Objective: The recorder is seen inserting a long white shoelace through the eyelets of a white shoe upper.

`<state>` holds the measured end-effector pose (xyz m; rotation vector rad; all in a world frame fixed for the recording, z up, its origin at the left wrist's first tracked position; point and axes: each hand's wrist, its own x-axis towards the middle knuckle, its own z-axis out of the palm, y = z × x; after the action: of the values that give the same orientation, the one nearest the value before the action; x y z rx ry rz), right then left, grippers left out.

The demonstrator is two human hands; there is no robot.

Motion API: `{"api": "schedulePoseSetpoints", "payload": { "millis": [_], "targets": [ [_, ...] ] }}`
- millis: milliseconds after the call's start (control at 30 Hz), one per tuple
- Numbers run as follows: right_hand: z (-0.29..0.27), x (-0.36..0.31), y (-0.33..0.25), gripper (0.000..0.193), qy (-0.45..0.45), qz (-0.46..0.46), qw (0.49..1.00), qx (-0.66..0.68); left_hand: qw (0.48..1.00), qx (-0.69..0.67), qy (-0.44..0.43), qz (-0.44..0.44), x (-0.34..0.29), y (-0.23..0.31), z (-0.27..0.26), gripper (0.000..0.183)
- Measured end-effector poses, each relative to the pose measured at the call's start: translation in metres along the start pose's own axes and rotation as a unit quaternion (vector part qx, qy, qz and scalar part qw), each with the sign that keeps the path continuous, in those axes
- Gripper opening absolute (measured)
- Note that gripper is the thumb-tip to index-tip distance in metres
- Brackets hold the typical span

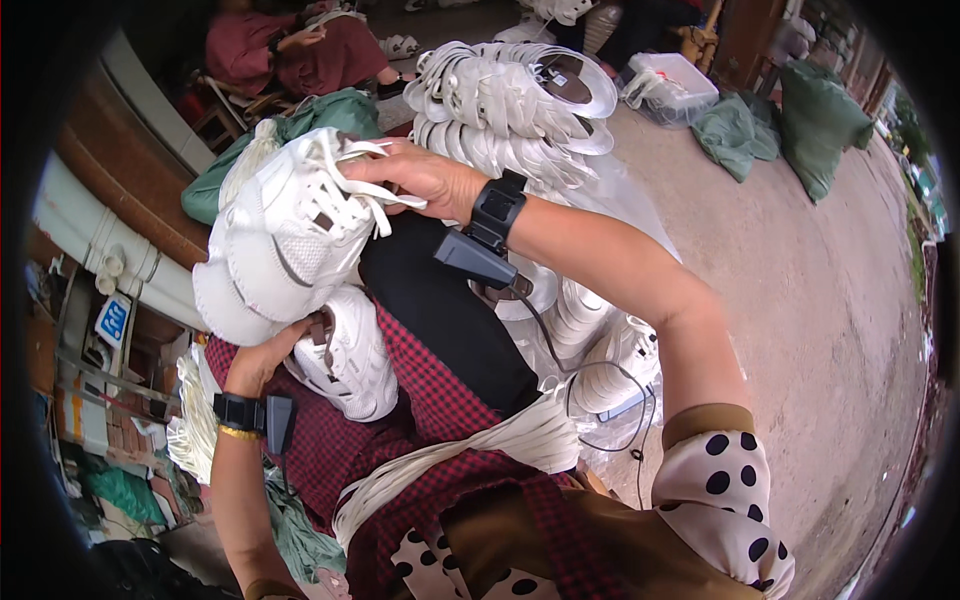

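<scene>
A blue rectangular sign (pixel 112 321) with white marks is seen at the left edge, fixed below white pipes (pixel 80 235). A clear plastic box (pixel 672 80) with white contents is set on the ground at the upper right, beside green sacks (pixel 800 125). Stacks of white shoe soles (pixel 515 95) are piled in clear plastic wrap ahead of the person. A white sneaker (pixel 285 235) with mesh panels, white laces and a small brown tab is held raised over the lap, its sole turned to the left. The right hand (pixel 420 175) is laid across the top of it, the fingers closed around a white lace (pixel 365 200) near the eyelets. The left hand (pixel 262 362) is placed under the shoe, fingers curled against its sole; how firmly it grips cannot be told. A second white sneaker (pixel 350 355) is rested on the red checked cloth (pixel 440 410) over the lap, just beside the left hand. A bundle of white laces (pixel 470 455) is draped across the same cloth. Black bands with small devices are worn on both wrists. Another person in dark red clothing (pixel 290 50) is seated at the upper left.
</scene>
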<state>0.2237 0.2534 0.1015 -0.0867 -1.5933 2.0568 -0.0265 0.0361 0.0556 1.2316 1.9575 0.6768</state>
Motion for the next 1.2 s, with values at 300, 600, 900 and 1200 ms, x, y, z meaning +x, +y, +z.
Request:
{"api": "schedulePoseSetpoints", "payload": {
  "millis": [300, 600, 900, 1200],
  "targets": [
    [-0.022, 0.002, -0.044, 0.043, 0.053, -0.049, 0.993, -0.088, 0.776, -0.492, 0.393, 0.036, -0.142, -0.101, -0.165, 0.053],
    [0.078, 0.000, 0.065, 0.047, -0.163, -0.034, 0.795, -0.583, 0.765, -0.509, 0.395, -0.007, -0.153, -0.101, -0.138, 0.056],
    [0.107, -0.067, 0.064, 0.058, -0.088, -0.178, 0.854, -0.482, 0.871, -0.470, 0.141, 0.025, -0.107, -0.088, -0.100, 0.048],
    [0.028, -0.068, -0.018, 0.019, 0.070, -0.081, 0.892, -0.440, 0.933, -0.352, 0.060, 0.049, -0.047, -0.002, -0.132, 0.046]
  ]
}}
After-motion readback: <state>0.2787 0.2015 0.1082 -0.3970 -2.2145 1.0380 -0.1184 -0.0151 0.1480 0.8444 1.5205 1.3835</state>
